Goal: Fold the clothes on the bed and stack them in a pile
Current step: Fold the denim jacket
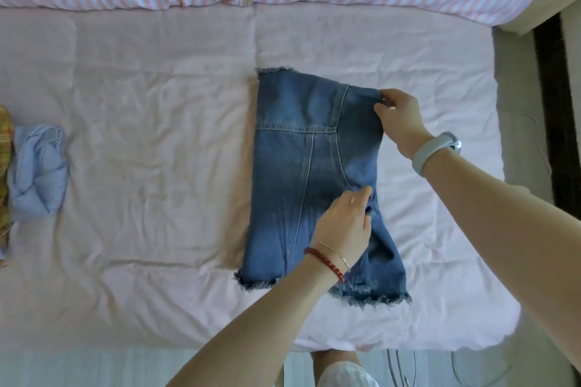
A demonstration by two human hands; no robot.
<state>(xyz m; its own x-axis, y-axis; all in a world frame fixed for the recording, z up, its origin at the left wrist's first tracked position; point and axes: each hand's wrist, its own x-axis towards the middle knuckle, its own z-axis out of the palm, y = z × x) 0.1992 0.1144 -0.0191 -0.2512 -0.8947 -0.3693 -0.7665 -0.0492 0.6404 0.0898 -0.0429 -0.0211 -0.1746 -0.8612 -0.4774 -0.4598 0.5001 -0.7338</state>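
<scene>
While denim shorts (301, 173) lie on bed (157, 135), left hand (344, 223) pinching middle, right hand (401, 122) pinching far edge

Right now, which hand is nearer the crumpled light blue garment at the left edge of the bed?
Left. The left hand grips the denim shorts mid-bed; the right hand pinches their far right edge, farther from the light blue garment.

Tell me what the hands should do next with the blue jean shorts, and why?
Probably fold them over once more. The denim shorts lie flat on the pink sheet, already doubled leg on leg. The right hand pinches the far right edge and the left hand grips the near part of that edge, so both seem placed to lift that side and carry it leftward.
</scene>
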